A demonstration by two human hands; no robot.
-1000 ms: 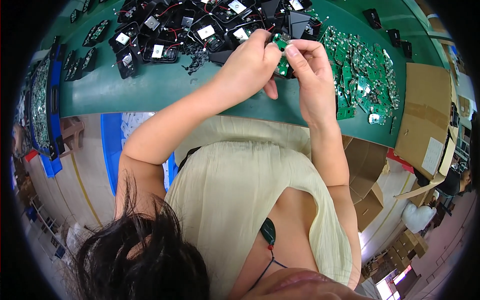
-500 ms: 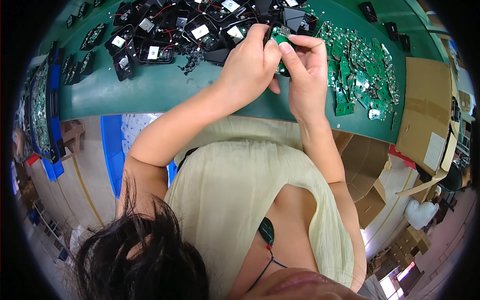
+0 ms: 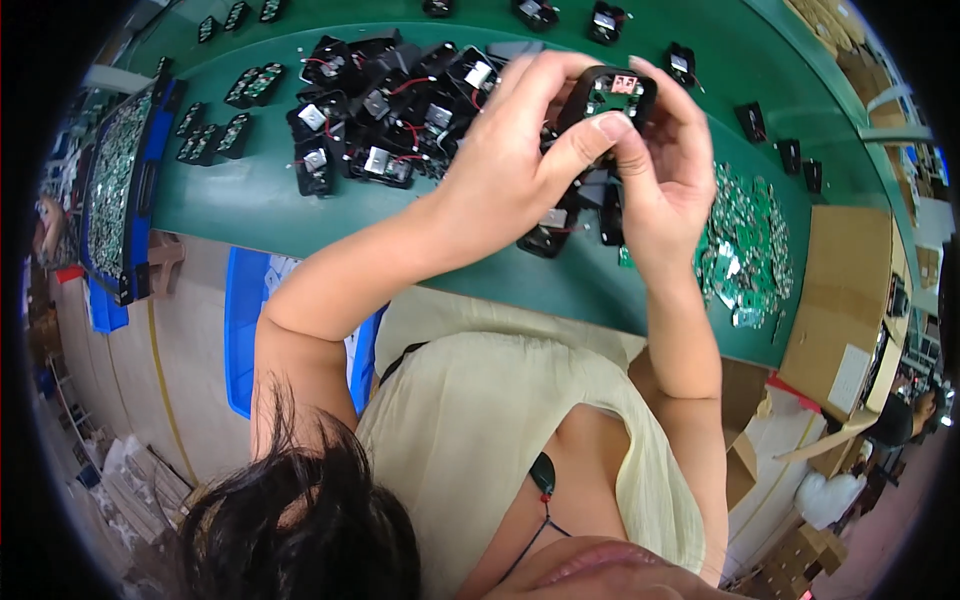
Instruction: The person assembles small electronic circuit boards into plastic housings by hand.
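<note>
Between both hands I hold a black plastic housing (image 3: 652, 92) with a green circuit board (image 3: 612, 101) seated inside its rim. My left hand (image 3: 535, 140) wraps the housing's left side, its thumb pressed on the near edge. My right hand (image 3: 672, 165) curls round the right side, its thumb beside the left one. Fingers hide the housing's underside. Below and left of the hands lies a heap of black housings (image 3: 378, 105) with red wires and silvery metal blocks. Near my right wrist spreads a pile of green circuit boards (image 3: 745, 255).
Pairs of filled black housings (image 3: 255, 82) stand at the table's left, and more single housings (image 3: 604, 22) line its far side. A cardboard box (image 3: 835, 300) stands at the right edge. A blue bin (image 3: 240, 330) sits below the table, left of me.
Both hands have lifted the housing with its board and shifted right, tilting it so the board faces me. The view has also shifted, showing more of the table's far side.
</note>
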